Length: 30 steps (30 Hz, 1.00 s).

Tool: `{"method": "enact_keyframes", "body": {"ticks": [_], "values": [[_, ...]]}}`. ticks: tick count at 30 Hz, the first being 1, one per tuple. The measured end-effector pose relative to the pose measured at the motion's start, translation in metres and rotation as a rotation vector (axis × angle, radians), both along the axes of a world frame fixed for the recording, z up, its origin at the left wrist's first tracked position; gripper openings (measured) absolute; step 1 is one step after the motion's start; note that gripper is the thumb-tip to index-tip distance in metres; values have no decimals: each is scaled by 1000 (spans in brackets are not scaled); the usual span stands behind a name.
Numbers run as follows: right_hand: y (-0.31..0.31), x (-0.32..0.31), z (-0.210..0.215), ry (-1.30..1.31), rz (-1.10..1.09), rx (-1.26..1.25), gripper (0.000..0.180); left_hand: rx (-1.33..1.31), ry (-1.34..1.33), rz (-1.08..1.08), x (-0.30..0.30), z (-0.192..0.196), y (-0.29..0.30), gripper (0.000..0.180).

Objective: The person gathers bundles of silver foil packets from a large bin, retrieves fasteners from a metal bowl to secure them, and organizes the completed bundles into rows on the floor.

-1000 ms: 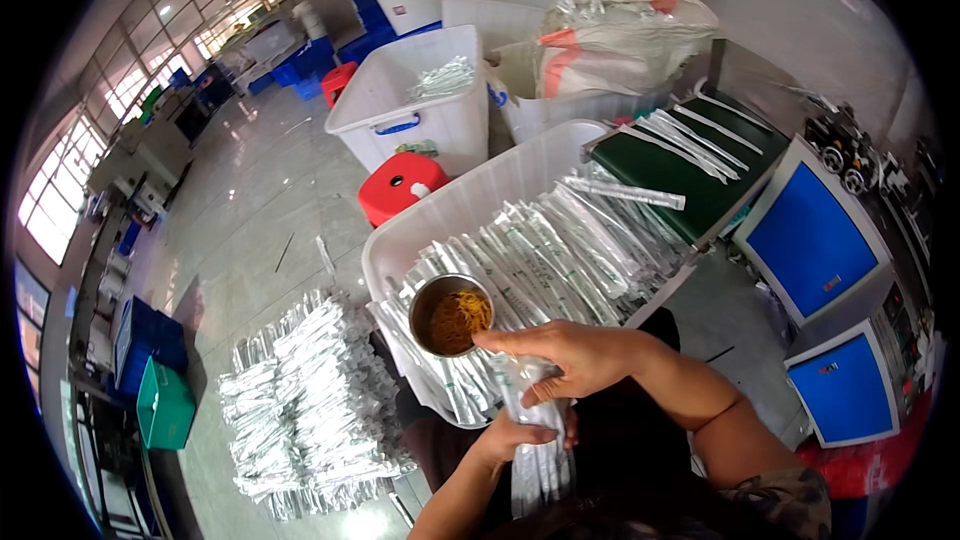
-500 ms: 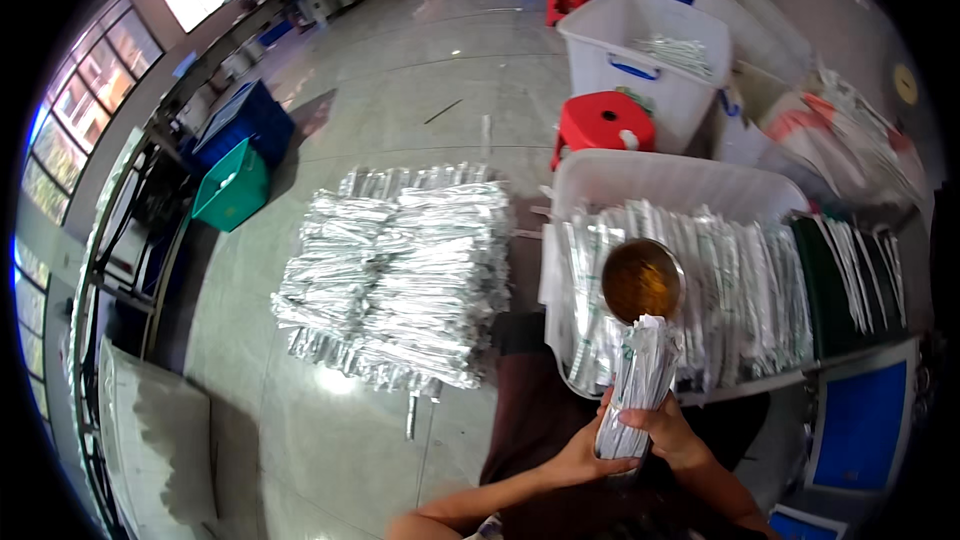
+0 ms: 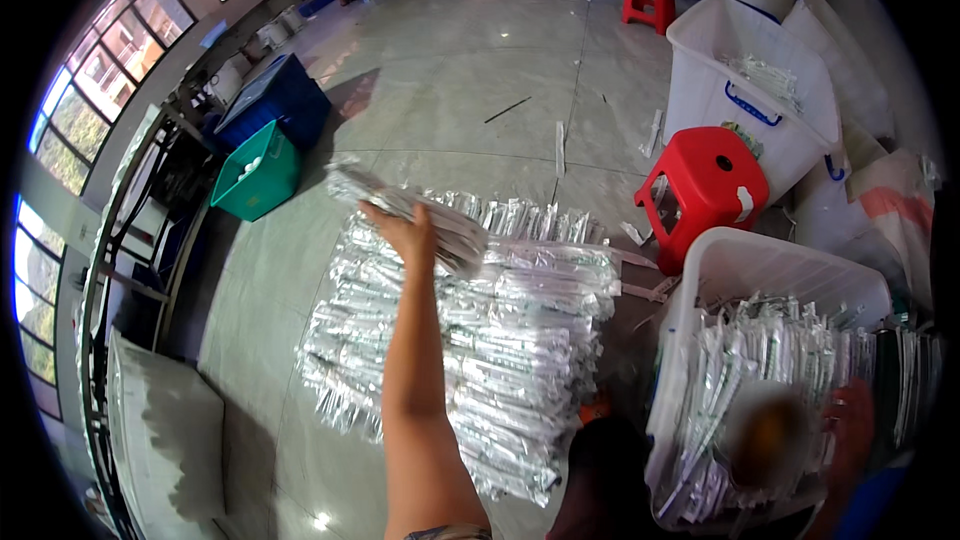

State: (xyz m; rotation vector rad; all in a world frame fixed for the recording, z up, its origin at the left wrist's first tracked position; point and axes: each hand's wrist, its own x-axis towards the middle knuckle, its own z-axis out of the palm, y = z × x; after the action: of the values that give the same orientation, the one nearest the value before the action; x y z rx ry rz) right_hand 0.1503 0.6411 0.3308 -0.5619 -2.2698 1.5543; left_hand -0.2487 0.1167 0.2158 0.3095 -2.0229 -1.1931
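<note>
My left hand (image 3: 405, 232) reaches out over the floor, shut on a bundle of long silver foil packets (image 3: 440, 220). It holds the bundle above the far end of a big pile of the same packets (image 3: 500, 350) spread on the floor. At the right a white plastic bin (image 3: 745, 255) holds more packets and a round metal bowl (image 3: 765, 435), blurred by motion. My right hand (image 3: 850, 420) is a blur beside the bowl, and its grip cannot be made out.
A red stool (image 3: 705, 180) stands behind the bin, with a large white tub (image 3: 700, 50) beyond it. A green crate (image 3: 258, 175) and a blue crate (image 3: 275, 100) sit at the left by a metal rack. A second red stool (image 3: 648, 0) is far back.
The view has swung left to the floor pile. My left hand carried the packet bundle from in front of me out over the pile; my right hand stayed by the bowl.
</note>
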Motion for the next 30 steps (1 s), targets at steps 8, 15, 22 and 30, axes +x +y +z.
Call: {"method": "enact_keyframes", "body": {"ticks": [8, 15, 22, 30], "values": [[-14, -53, -7, -257, -149, 280, 58, -546, -794, 480, -90, -115, -40, 68], [3, -8, -9, -45, -125, 231, 37, -1054, -880, -12, -79, -178, -79, 44], [44, 88, -58, -265, -279, 748, 27, -885, -219, 50, 173, -118, 6, 53], [162, 48, -140, -426, -343, 905, 91, -1033, -243, -77, 378, -28, 79, 45]]}}
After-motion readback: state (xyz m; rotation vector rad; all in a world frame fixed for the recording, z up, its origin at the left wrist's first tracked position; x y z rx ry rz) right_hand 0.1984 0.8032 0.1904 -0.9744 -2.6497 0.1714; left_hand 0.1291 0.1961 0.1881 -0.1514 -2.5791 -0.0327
